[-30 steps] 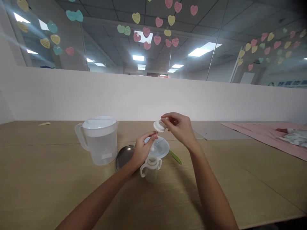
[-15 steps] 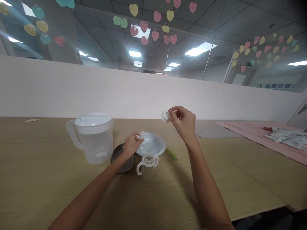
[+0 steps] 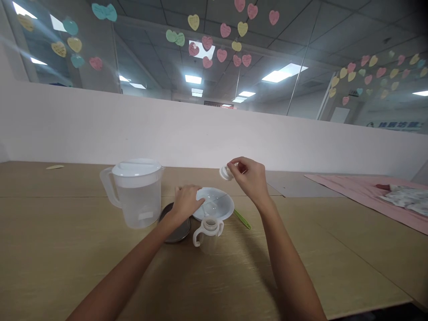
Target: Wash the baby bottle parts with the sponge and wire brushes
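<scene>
My right hand (image 3: 250, 178) is raised above the table, its fingertips pinched on a white baby-bottle top (image 3: 226, 172) with a round rim. My left hand (image 3: 187, 203) is over the left edge of a white bowl (image 3: 217, 196), thumb held apart from the fingers, and nothing shows in it. Some of its fingertips are turned away from view. In front of the bowl, a clear bottle with two white handles (image 3: 210, 229) stands upright, its mouth uncovered. A dark round metal dish (image 3: 179, 232) lies partly beneath my left wrist.
A translucent lidded pitcher (image 3: 140, 200) stands left of the dish. A green handle (image 3: 242, 219) lies right of the bowl. Farther right are a grey mat (image 3: 297, 185) and a pink cloth (image 3: 351, 187) with patterned fabric on it. A white wall (image 3: 187, 133) runs behind the table.
The small white piece between my left fingers no longer shows; that hand has turned palm-down and its thumb has spread. My right hand has lowered slightly with the bottle top.
</scene>
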`<state>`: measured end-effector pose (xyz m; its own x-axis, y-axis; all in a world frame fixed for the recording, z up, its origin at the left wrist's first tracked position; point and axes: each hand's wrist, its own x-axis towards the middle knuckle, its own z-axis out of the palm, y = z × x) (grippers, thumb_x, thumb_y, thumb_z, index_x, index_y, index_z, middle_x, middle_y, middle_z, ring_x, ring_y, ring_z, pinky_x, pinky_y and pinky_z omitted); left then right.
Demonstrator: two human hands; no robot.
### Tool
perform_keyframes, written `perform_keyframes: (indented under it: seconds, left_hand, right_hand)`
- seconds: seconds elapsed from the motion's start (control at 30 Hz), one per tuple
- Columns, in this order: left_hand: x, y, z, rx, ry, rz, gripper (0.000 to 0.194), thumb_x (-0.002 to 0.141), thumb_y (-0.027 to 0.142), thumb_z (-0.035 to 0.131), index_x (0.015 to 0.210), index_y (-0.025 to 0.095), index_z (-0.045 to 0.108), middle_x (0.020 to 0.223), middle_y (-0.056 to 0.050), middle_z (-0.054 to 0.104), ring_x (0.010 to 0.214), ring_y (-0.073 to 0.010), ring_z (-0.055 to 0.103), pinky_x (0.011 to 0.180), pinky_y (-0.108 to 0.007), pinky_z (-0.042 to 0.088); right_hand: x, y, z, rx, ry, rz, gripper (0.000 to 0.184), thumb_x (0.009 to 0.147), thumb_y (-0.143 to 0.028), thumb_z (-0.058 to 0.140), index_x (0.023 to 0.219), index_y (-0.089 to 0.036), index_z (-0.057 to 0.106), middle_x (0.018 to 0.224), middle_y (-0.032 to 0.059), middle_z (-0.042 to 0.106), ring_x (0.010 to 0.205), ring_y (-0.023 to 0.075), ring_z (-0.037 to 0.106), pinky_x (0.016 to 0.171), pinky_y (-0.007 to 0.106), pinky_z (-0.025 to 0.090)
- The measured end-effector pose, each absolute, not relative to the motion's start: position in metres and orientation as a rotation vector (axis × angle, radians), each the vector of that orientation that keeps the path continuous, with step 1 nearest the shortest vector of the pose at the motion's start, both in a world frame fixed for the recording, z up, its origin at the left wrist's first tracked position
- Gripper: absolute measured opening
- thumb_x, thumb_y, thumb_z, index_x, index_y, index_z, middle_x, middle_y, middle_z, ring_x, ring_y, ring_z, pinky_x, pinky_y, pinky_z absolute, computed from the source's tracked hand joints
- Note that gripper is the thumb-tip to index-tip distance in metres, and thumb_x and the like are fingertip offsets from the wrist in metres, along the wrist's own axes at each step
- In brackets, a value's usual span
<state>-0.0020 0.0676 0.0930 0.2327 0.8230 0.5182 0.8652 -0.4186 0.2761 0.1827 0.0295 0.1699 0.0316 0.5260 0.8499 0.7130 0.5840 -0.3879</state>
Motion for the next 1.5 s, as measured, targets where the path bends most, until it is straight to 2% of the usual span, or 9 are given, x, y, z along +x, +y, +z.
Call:
perform_keyframes:
  seconds: [0.17, 0.37, 0.53, 0.73, 0.97, 1.13, 1.27, 1.37, 1.5]
  left_hand:
    - [0.004, 0.025, 0.139, -2.609, -1.31, -1.417, 0.06, 0.067, 0.04, 0.064, 0.122, 0.023, 0.047, 0.116, -0.006, 0.058, 0.102, -0.0237, 0.053, 0.089, -0.036, 0.037]
    - [0.007, 0.008, 0.148, -2.748, -1.187, -1.548, 0.034, 0.074, 0.033, 0.059, 0.106, 0.023, 0.057, 0.105, -0.001, 0.064, 0.095, -0.021, 0.058, 0.08, -0.03, 0.044]
    - [0.003, 0.01, 0.15, -2.681, -1.169, -1.618, 0.039, 0.073, 0.033, 0.06, 0.11, 0.022, 0.056, 0.108, -0.003, 0.062, 0.099, -0.0212, 0.057, 0.085, -0.031, 0.043]
    - [-0.001, 0.008, 0.151, -2.719, -1.085, -1.587, 0.042, 0.074, 0.037, 0.058, 0.113, 0.021, 0.054, 0.113, -0.005, 0.06, 0.105, -0.0225, 0.054, 0.091, -0.035, 0.04]
    - [-0.004, 0.008, 0.146, -2.708, -0.965, -1.55, 0.043, 0.076, 0.037, 0.057, 0.116, 0.022, 0.052, 0.115, -0.005, 0.059, 0.104, -0.0219, 0.053, 0.091, -0.034, 0.04]
    - [-0.002, 0.003, 0.145, -2.606, -0.746, -1.408, 0.036, 0.079, 0.037, 0.054, 0.111, 0.02, 0.053, 0.108, -0.006, 0.061, 0.099, -0.0212, 0.054, 0.087, -0.033, 0.04]
    - [0.001, 0.009, 0.141, -2.546, -0.813, -1.271, 0.042, 0.08, 0.043, 0.05, 0.114, 0.019, 0.049, 0.112, -0.009, 0.054, 0.105, -0.0229, 0.048, 0.091, -0.036, 0.037]
    - [-0.003, 0.029, 0.125, -2.463, -1.08, -1.122, 0.04, 0.078, 0.046, 0.049, 0.106, 0.018, 0.055, 0.108, -0.01, 0.049, 0.1, -0.0236, 0.048, 0.087, -0.036, 0.039]
    - [-0.01, 0.063, 0.09, -2.472, -1.299, -0.778, 0.043, 0.078, 0.044, 0.049, 0.111, 0.017, 0.053, 0.1, -0.011, 0.053, 0.095, -0.0247, 0.049, 0.086, -0.036, 0.037]
  right_hand:
    - [0.169, 0.022, 0.169, -0.979, -1.755, -0.104, 0.019, 0.075, -0.033, 0.055, 0.073, -0.017, 0.065, 0.053, -0.0023, 0.053, 0.05, 0.0099, 0.046, 0.051, 0.022, 0.035]
    - [0.154, 0.014, 0.166, -0.903, -1.849, -0.036, 0.018, 0.076, -0.033, 0.057, 0.072, -0.018, 0.065, 0.056, -0.0022, 0.054, 0.052, 0.0094, 0.047, 0.051, 0.021, 0.036]
    - [0.152, 0.015, 0.164, -0.899, -1.865, 0.05, 0.028, 0.073, -0.041, 0.06, 0.09, -0.019, 0.065, 0.079, 0.0032, 0.061, 0.069, 0.0133, 0.054, 0.058, 0.022, 0.041]
    - [0.156, 0.013, 0.166, -0.851, -1.947, 0.237, 0.033, 0.082, -0.042, 0.048, 0.082, -0.015, 0.068, 0.057, -0.0012, 0.056, 0.052, 0.0097, 0.048, 0.048, 0.021, 0.036]
    - [0.161, 0.02, 0.165, -0.746, -1.873, 0.458, 0.038, 0.076, -0.049, 0.054, 0.084, -0.015, 0.069, 0.069, 0.0029, 0.063, 0.061, 0.0144, 0.056, 0.055, 0.025, 0.047]
    - [0.175, 0.045, 0.16, -0.737, -1.545, 0.69, 0.049, 0.075, -0.059, 0.048, 0.084, -0.013, 0.062, 0.059, 0.0034, 0.06, 0.046, 0.0132, 0.054, 0.043, 0.025, 0.045]
    - [0.196, 0.071, 0.149, -1.004, -1.584, 0.375, 0.048, 0.075, -0.06, 0.045, 0.068, -0.014, 0.059, 0.05, -0.0003, 0.053, 0.041, 0.0107, 0.048, 0.043, 0.022, 0.039]
    - [0.205, 0.089, 0.134, -1.387, -1.821, 0.019, 0.042, 0.076, -0.051, 0.049, 0.058, -0.015, 0.06, 0.052, 0.0015, 0.056, 0.053, 0.0129, 0.053, 0.051, 0.022, 0.037]
    - [0.203, 0.112, 0.109, -1.706, -2.192, 0.056, 0.021, 0.074, -0.033, 0.056, 0.077, -0.016, 0.067, 0.079, 0.0049, 0.065, 0.073, 0.0148, 0.058, 0.058, 0.021, 0.037]
